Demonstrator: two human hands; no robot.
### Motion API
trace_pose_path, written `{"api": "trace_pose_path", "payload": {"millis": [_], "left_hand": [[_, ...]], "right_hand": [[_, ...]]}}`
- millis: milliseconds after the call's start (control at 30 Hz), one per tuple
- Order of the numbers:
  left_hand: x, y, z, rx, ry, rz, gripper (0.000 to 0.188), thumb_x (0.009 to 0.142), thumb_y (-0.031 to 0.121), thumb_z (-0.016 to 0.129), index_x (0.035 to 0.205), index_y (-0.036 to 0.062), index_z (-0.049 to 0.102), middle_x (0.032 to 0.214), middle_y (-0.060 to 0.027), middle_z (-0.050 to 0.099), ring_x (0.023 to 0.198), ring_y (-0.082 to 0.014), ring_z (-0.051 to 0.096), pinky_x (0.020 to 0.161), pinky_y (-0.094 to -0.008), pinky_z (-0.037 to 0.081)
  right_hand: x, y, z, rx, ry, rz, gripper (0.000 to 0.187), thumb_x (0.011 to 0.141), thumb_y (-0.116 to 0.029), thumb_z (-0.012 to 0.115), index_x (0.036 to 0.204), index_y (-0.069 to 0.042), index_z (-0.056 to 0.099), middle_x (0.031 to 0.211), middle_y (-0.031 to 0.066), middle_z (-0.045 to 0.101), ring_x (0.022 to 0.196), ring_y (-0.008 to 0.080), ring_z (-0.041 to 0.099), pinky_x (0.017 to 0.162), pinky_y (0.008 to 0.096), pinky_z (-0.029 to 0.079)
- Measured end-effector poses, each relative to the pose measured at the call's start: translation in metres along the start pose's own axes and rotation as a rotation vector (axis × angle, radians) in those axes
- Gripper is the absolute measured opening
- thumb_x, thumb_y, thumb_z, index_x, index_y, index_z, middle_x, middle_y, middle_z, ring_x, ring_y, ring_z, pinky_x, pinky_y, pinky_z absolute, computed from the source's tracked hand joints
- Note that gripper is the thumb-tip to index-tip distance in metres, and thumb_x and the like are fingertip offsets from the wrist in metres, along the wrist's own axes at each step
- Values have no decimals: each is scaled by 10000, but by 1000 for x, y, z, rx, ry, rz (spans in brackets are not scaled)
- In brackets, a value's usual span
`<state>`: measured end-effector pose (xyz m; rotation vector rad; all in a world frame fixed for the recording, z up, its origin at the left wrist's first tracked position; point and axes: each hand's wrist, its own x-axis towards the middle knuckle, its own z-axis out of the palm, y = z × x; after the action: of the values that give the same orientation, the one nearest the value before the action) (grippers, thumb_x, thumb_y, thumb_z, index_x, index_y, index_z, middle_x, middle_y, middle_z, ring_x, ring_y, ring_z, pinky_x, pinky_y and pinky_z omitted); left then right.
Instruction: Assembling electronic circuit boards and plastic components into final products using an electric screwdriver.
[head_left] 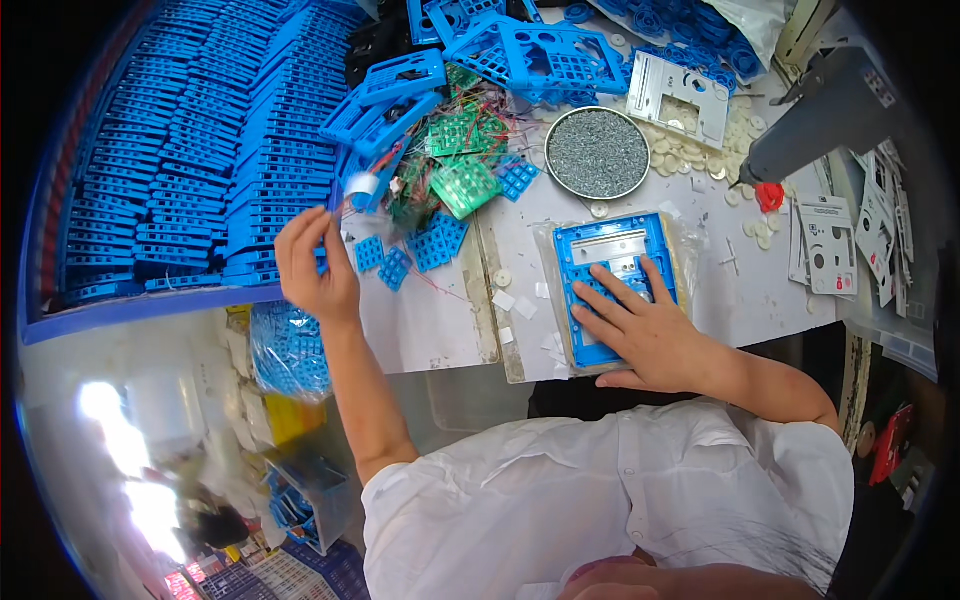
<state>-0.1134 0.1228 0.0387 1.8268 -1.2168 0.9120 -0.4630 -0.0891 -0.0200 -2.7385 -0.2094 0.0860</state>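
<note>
Right hand point(648, 338) is resting flat, fingers spread, gripping nothing, on a blue case point(580, 268) at the table's point(750, 305) near edge; left hand point(318, 265) — half-curled, contents unclear — is hovering left of green circuit boards point(466, 187).

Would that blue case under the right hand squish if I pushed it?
Probably not: the blue case has straight edges and looks like hard plastic. It may be light, since its rim looks thin. With the right hand spread across it, it might not slide easily.
</note>
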Motion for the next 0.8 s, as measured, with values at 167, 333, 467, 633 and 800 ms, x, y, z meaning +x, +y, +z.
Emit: {"api": "trace_pose_path", "payload": {"millis": [167, 333, 467, 633, 800], "left_hand": [[5, 27, -16, -38, 7, 196, 198, 882, -114, 713, 1060, -31, 687, 1069, -142, 709, 980, -236, 689, 802, -322, 587], [-14, 40, -3, -938, 170, -896, 177, 983, 52, 651, 1157, 26, 637, 1068, -111, 708, 925, -189, 681, 735, -325, 565], [-23, 53, -2, -1246, 2, -1219, 235, 1031, 169, 606, 1242, 67, 593, 1133, -62, 699, 932, -145, 667, 628, -266, 522], [-53, 133, 21, -1281, -15, -1210, 310, 1045, 186, 582, 1312, 32, 554, 1224, -87, 653, 1099, -197, 641, 937, -352, 531], [-89, 184, 6, -1017, -242, -844, 301, 970, 10, 617, 1253, -6, 517, 1308, -158, 587, 1177, -204, 600, 1030, -350, 485]], "right_hand": [[0, -1, -3, 28, 21, -1, 797, 908, -589, 651, 1493, -76, 480, 1630, 146, 356, 1550, 345, 238, 1176, 730, 125], [5, 0, -23, 71, 131, -56, 661, 908, -495, 703, 1406, -87, 555, 1532, 150, 467, 1457, 344, 370, 1146, 687, 240], [14, 10, -29, 279, 265, -151, 552, 880, -377, 761, 1319, -71, 625, 1363, 131, 598, 1234, 317, 569, 1037, 514, 442], [47, 3, -39, 940, 402, 108, 386, 903, -184, 766, 1247, -40, 669, 1140, 62, 702, 1039, 193, 656, 878, 322, 533], [68, 4, -27, 1736, 491, 167, 273, 947, -137, 740, 1176, 0, 683, 1024, 38, 709, 948, 96, 644, 781, 287, 529]]}}
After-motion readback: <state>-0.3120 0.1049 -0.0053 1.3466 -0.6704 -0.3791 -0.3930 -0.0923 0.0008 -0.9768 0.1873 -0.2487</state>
